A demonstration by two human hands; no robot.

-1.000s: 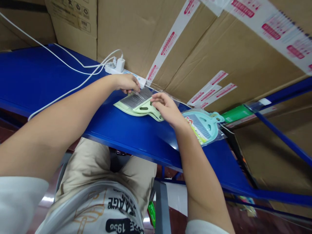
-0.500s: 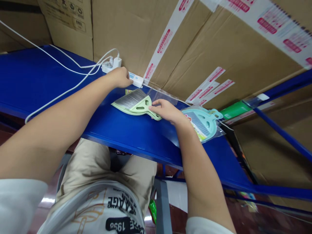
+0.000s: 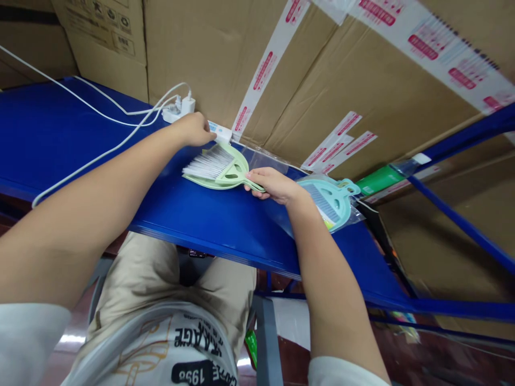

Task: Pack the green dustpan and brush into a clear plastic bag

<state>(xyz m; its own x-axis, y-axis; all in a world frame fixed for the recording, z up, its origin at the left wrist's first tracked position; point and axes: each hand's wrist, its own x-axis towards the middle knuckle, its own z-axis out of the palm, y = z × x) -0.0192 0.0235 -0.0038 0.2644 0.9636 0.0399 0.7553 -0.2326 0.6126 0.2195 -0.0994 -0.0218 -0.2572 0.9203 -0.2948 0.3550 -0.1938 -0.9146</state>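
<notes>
My right hand [image 3: 269, 183] is closed round the handle end of a light green dustpan [image 3: 240, 158] with a matching hand brush [image 3: 224, 170] nested in it. The brush's pale bristles fan out to the left, over the pan. At the back of the table, my left hand [image 3: 196, 130] has its fingers curled by a white power strip [image 3: 220, 131], just above the pan's far edge. What those fingers hold, if anything, is hidden.
A light blue dustpan set [image 3: 341, 206] in clear plastic lies on the blue table [image 3: 209, 220] to the right. Behind it is a bottle with green contents [image 3: 380, 179]. White cables [image 3: 120, 145] cross the left side. Cardboard boxes [image 3: 193, 48] wall the back.
My right fingers have wrapped round the handle, where they were only touching it before. The pan and brush have tilted, their far edge raised. The left hand stays by the power strip.
</notes>
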